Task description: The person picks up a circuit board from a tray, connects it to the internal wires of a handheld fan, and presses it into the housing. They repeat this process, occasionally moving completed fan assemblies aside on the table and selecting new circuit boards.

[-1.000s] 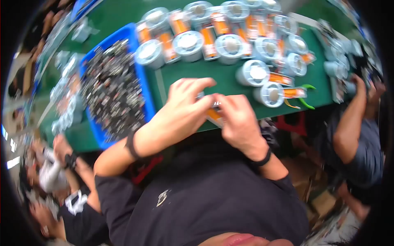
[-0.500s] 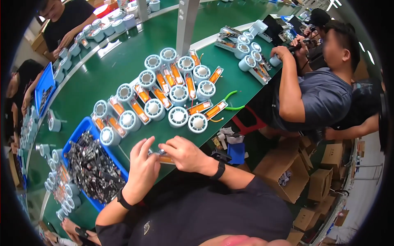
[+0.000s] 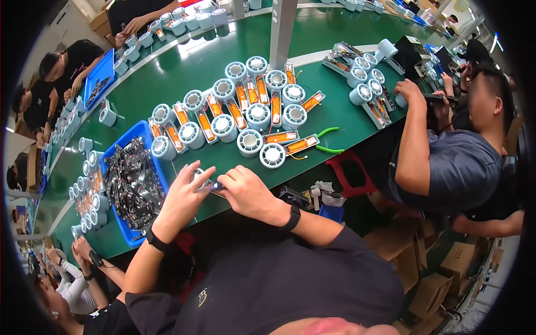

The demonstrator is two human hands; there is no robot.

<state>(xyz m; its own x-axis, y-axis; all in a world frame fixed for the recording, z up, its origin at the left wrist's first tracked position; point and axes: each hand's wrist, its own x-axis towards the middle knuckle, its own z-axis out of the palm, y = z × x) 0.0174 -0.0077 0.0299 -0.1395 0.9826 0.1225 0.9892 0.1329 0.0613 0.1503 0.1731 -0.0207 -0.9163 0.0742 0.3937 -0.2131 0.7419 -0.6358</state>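
My left hand [image 3: 183, 195] is curled around a pale round-headed unit, like the handheld fan bodies on the bench; its index and middle fingers stick up, and most of the unit is hidden. Against it my right hand [image 3: 248, 192] pinches a small dark part [image 3: 216, 186] with a bluish glint, perhaps a circuit board. Both hands are close together over the bench's near edge. Beyond them stand several pale blue fan bodies [image 3: 257, 115] with round slotted heads and open handles showing orange battery cells [image 3: 237, 114].
Left of my hands, a blue tray [image 3: 163, 177] is heaped with dark circuit-board parts [image 3: 134, 181]. Green-handled pliers [image 3: 329, 149] lie near the bench edge at right. A metal post [image 3: 283, 33] rises from the green bench [image 3: 312, 84]. A co-worker [image 3: 446, 151] sits to the right, others across and left.
The whole view has shifted, so the bench things sit farther right. Between my hands a dark part now shows where an orange cell showed before. Both hands stay close together.
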